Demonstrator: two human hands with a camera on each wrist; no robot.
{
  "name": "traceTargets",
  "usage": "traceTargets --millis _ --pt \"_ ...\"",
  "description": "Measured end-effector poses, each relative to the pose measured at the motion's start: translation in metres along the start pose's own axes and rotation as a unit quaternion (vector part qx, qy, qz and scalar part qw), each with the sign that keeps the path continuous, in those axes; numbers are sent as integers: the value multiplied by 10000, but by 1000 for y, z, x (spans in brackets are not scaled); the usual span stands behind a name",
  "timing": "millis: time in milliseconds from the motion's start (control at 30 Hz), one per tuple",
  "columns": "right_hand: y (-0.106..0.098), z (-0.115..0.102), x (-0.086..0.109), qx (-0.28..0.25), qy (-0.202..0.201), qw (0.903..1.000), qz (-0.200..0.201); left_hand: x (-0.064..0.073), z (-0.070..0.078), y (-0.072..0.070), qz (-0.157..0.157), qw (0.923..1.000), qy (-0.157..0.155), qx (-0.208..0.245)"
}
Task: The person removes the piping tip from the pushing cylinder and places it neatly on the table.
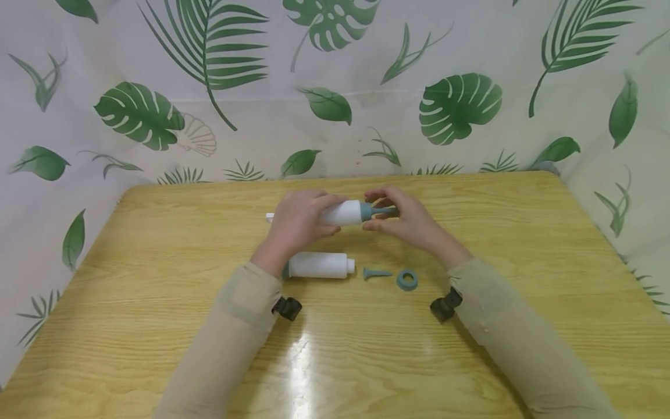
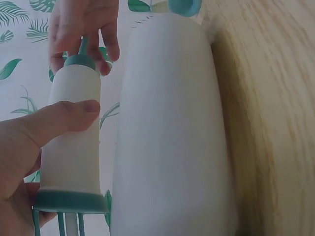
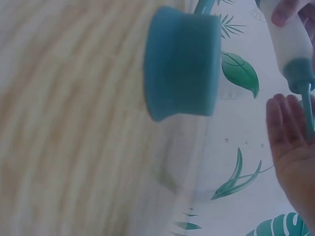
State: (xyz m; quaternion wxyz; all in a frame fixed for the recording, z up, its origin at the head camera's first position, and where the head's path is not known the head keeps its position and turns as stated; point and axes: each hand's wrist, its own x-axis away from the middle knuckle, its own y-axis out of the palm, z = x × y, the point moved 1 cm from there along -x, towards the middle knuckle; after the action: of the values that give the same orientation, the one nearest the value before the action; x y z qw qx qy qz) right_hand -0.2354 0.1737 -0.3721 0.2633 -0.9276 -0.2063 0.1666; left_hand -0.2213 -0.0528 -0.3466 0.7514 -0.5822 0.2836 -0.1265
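Observation:
My left hand (image 1: 300, 218) grips a white syringe-like tube (image 1: 345, 213), its thumb laid over the side. In the left wrist view this tube has a green collar (image 2: 71, 201) with ribbed plunger parts at the near end. A narrow green nozzle (image 1: 382, 210) tapers from the other end. Around that nozzle, my right hand (image 1: 405, 218) spreads its fingers and thumb, with fingertips right by the nozzle's base. In the right wrist view the fingers look nearly straight, and the nozzle (image 3: 307, 108) runs in front of the palm.
On the wooden table (image 1: 366, 349), nearer me, lie a second white tube (image 1: 319, 265), a loose green nozzle (image 1: 377, 273) and a green ring (image 1: 407, 280) in a row. A leaf-patterned cloth (image 1: 262, 116) hangs behind the table's far edge.

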Motion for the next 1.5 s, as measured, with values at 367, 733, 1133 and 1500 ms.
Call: traceTargets --millis 367,733,1133,1500 --pt "-4 -7 1 232 471 9978 -408 5 -3 -2 19 9996 -88 250" --pt "-1 -13 3 -304 270 9992 49 7 -6 1 424 9973 53 595" --pt "2 -8 3 -252 502 9984 -26 12 -7 4 456 9974 73 556" --pt "5 1 2 -80 820 9962 -266 12 -12 5 769 9953 404 427"
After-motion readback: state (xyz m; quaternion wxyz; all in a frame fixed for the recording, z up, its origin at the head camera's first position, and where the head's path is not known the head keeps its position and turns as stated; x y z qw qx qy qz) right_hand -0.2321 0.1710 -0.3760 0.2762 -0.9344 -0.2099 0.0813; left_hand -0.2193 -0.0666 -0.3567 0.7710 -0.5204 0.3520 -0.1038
